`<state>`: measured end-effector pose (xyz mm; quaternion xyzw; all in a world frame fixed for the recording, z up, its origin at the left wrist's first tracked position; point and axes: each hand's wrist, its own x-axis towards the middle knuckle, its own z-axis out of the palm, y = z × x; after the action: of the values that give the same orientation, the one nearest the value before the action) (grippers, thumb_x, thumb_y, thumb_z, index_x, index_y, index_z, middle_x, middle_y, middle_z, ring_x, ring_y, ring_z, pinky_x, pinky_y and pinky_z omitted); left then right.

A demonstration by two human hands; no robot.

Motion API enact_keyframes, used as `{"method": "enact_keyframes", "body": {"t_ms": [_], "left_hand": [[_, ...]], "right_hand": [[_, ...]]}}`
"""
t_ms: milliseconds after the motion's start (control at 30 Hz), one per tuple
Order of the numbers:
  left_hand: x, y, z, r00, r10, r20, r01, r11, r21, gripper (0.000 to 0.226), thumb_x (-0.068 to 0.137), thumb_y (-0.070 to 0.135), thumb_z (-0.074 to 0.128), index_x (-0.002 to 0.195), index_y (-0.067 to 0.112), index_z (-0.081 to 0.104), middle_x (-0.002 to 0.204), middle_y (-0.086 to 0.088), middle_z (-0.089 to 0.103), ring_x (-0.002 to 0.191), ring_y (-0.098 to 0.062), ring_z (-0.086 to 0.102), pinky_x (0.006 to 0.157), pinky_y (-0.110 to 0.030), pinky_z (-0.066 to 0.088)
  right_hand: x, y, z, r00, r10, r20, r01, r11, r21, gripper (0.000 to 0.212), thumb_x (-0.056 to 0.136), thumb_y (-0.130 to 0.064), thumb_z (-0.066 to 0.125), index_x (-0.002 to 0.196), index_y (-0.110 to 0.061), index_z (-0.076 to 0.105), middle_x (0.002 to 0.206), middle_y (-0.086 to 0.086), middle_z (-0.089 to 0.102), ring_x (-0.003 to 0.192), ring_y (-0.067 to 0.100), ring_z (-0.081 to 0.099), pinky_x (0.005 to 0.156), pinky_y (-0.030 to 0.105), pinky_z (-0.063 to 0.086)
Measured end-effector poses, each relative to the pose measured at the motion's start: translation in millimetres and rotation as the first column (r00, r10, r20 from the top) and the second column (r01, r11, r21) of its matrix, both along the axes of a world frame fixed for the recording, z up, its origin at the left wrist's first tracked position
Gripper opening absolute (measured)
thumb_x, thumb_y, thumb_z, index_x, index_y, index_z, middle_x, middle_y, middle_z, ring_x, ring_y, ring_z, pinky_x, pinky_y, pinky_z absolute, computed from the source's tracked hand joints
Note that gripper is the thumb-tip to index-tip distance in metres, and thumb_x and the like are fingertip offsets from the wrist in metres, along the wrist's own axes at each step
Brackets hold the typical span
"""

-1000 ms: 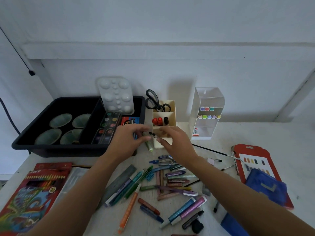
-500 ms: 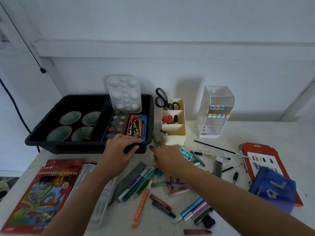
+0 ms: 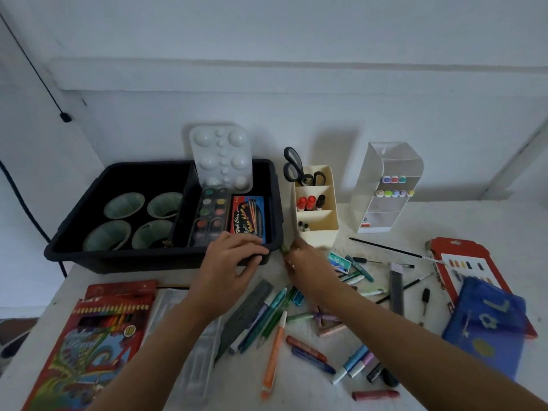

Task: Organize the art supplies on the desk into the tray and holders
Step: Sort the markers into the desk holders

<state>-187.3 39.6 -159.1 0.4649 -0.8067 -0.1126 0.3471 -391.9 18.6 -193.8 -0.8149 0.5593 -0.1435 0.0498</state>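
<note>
Looking down, we see a white desk set against a white wall, with a thin black cable running down the wall at far left. At the desk's left edge lies a red cardboard box of coloured pencils. Behind it stands a black plastic tray holding pale green cups, a white plastic paint palette propped upright against its back wall, a watercolour pan set and a red-and-blue brush packet. The left hand grips the tray's near right corner, its fingers curled over the rim. Just to its right, the right hand pinches a green-tipped pen. We see only the tip, which projects past the fingertips into the gap between the tray's corner and a cream plastic compartment holder; the rest is hidden under the hand. Black-handled scissors stand in the holder's rear compartment. Further right stands a clear acrylic marker rack. Loose pens and crayons lie scattered under both forearms, an orange marker among them. At far right a blue fabric pouch overlaps a red card packet.
</note>
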Motion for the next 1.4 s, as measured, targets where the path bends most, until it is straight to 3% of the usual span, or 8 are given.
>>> {"method": "enact_keyframes", "body": {"t_ms": [100,200,433,600,800,1067,1200,1400], "left_hand": [[0.3,13.1,1.1,0.998,-0.066,0.007,0.066,0.998,-0.013,0.015,0.09,0.011,0.073,0.103,0.017,0.076,0.1,0.009,0.058,0.091,-0.007,0.055,0.078,-0.021,0.048],[-2.1,25.8,-6.4,0.981,-0.141,0.133,0.108,0.966,0.233,0.017,0.095,0.024,0.065,0.11,0.031,0.071,0.097,0.02,0.054,0.085,0.002,0.053,0.072,-0.015,0.045],[-14.2,40.5,-25.0,0.913,-0.116,0.392,-0.066,0.904,0.422,0.01,0.099,0.041,0.054,0.107,0.036,0.058,0.096,0.014,0.051,0.086,-0.004,0.051,0.074,-0.023,0.045],[-19.0,40.1,-29.7,0.927,-0.068,0.369,-0.126,0.871,0.476,0.017,0.096,0.035,0.062,0.111,0.038,0.053,0.094,0.012,0.053,0.086,-0.005,0.052,0.07,-0.022,0.04],[-21.2,42.5,-34.8,0.936,0.068,0.347,-0.241,0.84,0.486,0.005,0.094,0.028,0.067,0.099,0.027,0.067,0.088,0.008,0.063,0.08,-0.006,0.057,0.065,-0.018,0.04],[-22.6,43.2,-30.9,0.934,0.154,0.322,-0.306,0.813,0.496,0.004,0.094,0.023,0.068,0.094,0.023,0.073,0.085,0.009,0.065,0.076,-0.003,0.057,0.058,-0.009,0.036],[-27.3,45.0,-26.1,0.922,0.192,0.336,-0.334,0.833,0.441,0.008,0.098,0.028,0.064,0.097,0.023,0.069,0.093,0.005,0.065,0.085,-0.011,0.058,0.064,-0.016,0.038],[-61.0,57.9,6.8,0.952,0.196,0.235,-0.273,0.89,0.364,0.005,0.101,0.032,0.059,0.102,0.031,0.063,0.096,0.012,0.06,0.086,-0.002,0.058,0.078,-0.023,0.05]], "right_hand": [[-1.0,5.2,0.5,0.987,-0.044,0.154,0.045,0.999,-0.004,0.023,0.086,-0.008,0.068,0.108,-0.006,0.071,0.122,0.012,0.059,0.099,0.027,0.06,0.084,0.031,0.048],[-3.2,14.9,-3.3,0.971,-0.058,0.234,0.072,0.996,-0.055,0.018,0.081,-0.01,0.071,0.1,-0.008,0.07,0.105,0.007,0.063,0.091,0.02,0.056,0.079,0.033,0.052],[-15.2,34.1,4.9,0.959,-0.048,0.279,0.075,0.993,-0.086,0.012,0.088,-0.016,0.064,0.097,-0.01,0.069,0.096,0.001,0.061,0.081,0.016,0.054,0.07,0.026,0.047],[-29.3,37.9,7.6,0.93,-0.04,0.364,0.074,0.994,-0.082,0.009,0.09,-0.009,0.063,0.093,-0.007,0.07,0.093,0.0,0.059,0.075,0.013,0.053,0.068,0.022,0.042],[-47.2,42.5,7.8,0.885,-0.017,0.465,0.056,0.996,-0.071,0.01,0.088,-0.013,0.069,0.095,-0.008,0.074,0.094,-0.001,0.065,0.079,0.011,0.059,0.074,0.035,0.055],[-69.2,50.1,19.0,0.82,0.062,0.569,0.027,0.989,-0.147,0.011,0.086,-0.006,0.072,0.097,-0.01,0.074,0.092,-0.003,0.068,0.079,0.006,0.063,0.073,0.029,0.058],[-86.3,51.8,28.1,0.777,0.055,0.628,0.07,0.983,-0.172,0.011,0.087,-0.003,0.072,0.095,-0.01,0.072,0.089,-0.003,0.068,0.078,0.008,0.063,0.072,0.025,0.055],[-117.7,58.5,33.4,0.653,-0.047,0.756,0.166,0.983,-0.082,0.01,0.09,-0.007,0.071,0.094,-0.016,0.071,0.086,-0.005,0.069,0.079,0.01,0.066,0.073,0.026,0.058]]}}
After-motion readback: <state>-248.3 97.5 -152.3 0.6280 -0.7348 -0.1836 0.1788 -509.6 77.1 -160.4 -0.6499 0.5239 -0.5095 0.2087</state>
